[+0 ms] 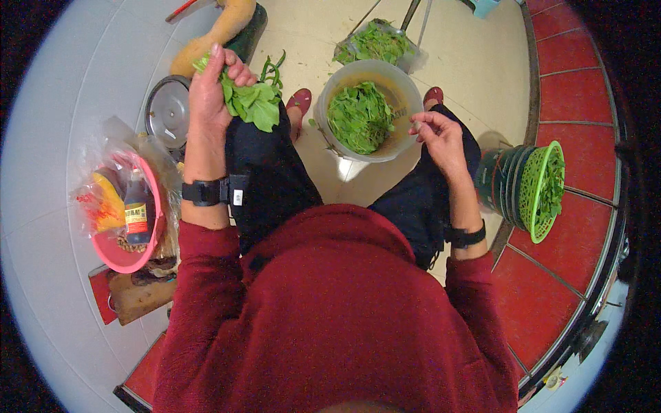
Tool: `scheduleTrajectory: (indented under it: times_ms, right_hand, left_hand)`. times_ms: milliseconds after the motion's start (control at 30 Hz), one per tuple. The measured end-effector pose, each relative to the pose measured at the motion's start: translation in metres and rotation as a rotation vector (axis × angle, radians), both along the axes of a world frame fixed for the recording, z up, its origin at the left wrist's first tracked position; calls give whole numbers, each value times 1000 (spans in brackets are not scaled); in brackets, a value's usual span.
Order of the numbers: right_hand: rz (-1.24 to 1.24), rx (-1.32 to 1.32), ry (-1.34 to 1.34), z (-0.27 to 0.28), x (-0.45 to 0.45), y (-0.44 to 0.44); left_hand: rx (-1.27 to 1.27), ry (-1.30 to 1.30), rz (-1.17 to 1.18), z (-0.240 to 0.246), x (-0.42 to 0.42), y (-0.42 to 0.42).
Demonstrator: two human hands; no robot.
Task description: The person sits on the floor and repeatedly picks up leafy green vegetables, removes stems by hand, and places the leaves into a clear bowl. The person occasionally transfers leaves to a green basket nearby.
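A bunch of leafy greens (255, 102) is held in my left hand (217, 88), raised above my left thigh. My right hand (441, 139) is beside the right rim of a translucent plastic bucket (408, 93), thumb and fingertips together; a small pale bit seems to be between them, too small to name. Inside the bucket lies a heap of greens (360, 118). Beyond it, a metal dustpan (410, 59) holds more greens and stems (377, 42). At the right, a green plastic basket (537, 155) with leaves (551, 188) sits on a stack of dark green buckets (498, 180).
Green chili peppers (272, 69) lie on the floor near a tan squash (227, 31). To the left are a round metal lid (169, 112), a pink basin (121, 263) with a sauce bottle (138, 206), and a wooden chopping board (139, 299). A red-tiled ledge (573, 139) borders the right.
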State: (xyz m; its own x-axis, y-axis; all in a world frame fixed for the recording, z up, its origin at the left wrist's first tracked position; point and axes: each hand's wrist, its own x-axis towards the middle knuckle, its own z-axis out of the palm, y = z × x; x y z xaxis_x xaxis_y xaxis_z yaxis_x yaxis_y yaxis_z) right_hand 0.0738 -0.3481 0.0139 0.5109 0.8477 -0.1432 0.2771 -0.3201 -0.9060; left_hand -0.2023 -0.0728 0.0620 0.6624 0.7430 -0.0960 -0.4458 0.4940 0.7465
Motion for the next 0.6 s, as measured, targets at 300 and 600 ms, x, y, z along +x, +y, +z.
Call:
scheduleTrajectory:
  times_ms: [300,600]
  right_hand:
    - [252,280,293,34,-103,16]
    - [87,-30,-3,26,-114,1]
  left_hand:
    - [154,416,-252,-38,68,-133]
    - [95,318,-283,-40,88,-173]
